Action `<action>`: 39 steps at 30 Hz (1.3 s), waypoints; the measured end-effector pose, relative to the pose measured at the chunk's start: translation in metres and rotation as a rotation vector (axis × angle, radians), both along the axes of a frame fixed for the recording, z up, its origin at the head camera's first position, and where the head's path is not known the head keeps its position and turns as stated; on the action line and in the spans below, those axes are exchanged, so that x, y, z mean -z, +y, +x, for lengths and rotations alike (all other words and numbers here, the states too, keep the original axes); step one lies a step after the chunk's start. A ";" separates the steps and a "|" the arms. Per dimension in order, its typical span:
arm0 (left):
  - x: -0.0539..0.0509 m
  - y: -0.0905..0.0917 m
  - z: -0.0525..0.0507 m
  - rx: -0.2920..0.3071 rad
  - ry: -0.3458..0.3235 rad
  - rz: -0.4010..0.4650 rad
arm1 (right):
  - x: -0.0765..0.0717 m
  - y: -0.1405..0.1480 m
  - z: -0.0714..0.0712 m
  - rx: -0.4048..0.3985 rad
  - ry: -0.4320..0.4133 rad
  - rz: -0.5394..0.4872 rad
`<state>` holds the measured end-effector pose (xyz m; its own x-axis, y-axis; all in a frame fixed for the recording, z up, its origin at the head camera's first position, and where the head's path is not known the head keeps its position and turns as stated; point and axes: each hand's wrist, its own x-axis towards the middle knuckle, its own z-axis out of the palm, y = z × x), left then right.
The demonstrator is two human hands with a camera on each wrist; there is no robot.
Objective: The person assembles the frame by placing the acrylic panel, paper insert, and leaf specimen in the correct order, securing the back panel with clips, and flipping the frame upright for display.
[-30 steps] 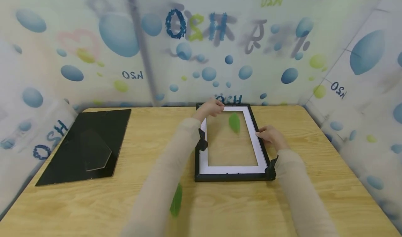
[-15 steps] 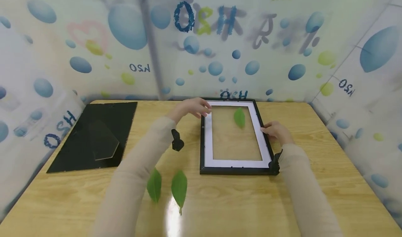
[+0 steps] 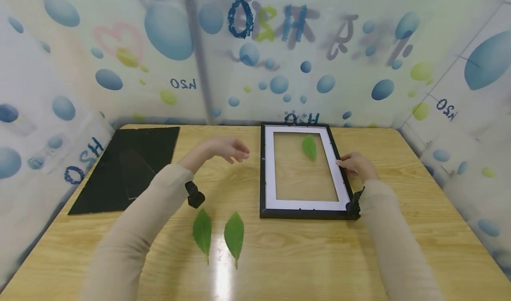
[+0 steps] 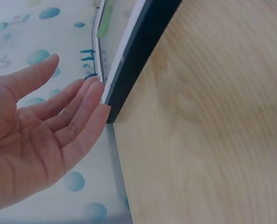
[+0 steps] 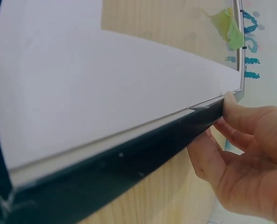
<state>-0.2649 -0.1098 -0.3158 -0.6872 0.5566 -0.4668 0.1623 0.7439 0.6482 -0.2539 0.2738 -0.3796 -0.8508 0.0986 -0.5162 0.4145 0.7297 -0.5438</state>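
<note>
A black picture frame [image 3: 263, 177] with a white mat [image 3: 270, 172] lies on the table. A green leaf [image 3: 309, 147] lies in the upper part of its opening. My right hand [image 3: 359, 164] holds the frame's right side; in the right wrist view the thumb [image 5: 236, 109] presses on the rim, with fingers against the outer side. To the left of the frame my left hand [image 3: 227, 149] hovers apart from it, holding nothing. The left wrist view shows that palm [image 4: 31, 144] with fingers loosely extended. Two more green leaves [image 3: 202, 231] lie side by side nearer the front.
A black backing board [image 3: 123, 159] with a stand flap lies at the table's left, partly behind the left forearm. The wooden table [image 3: 295, 256] meets a patterned wall covering [image 3: 223, 66] at the back and sides.
My left hand has moved left, away from the frame's upper edge, uncovering the two front leaves. My right hand stays on the frame's right side. The head view has shifted slightly.
</note>
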 end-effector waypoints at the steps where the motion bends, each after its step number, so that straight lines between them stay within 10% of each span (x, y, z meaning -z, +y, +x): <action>1: 0.000 -0.003 0.003 0.002 0.002 -0.001 | -0.001 0.000 0.000 0.001 0.002 0.001; 22: 0.025 -0.078 0.057 0.090 -0.080 -0.068 | -0.005 -0.002 0.003 0.023 0.004 -0.038; 39: 0.048 -0.087 0.107 0.022 0.128 -0.071 | -0.004 -0.005 0.004 0.045 -0.004 -0.013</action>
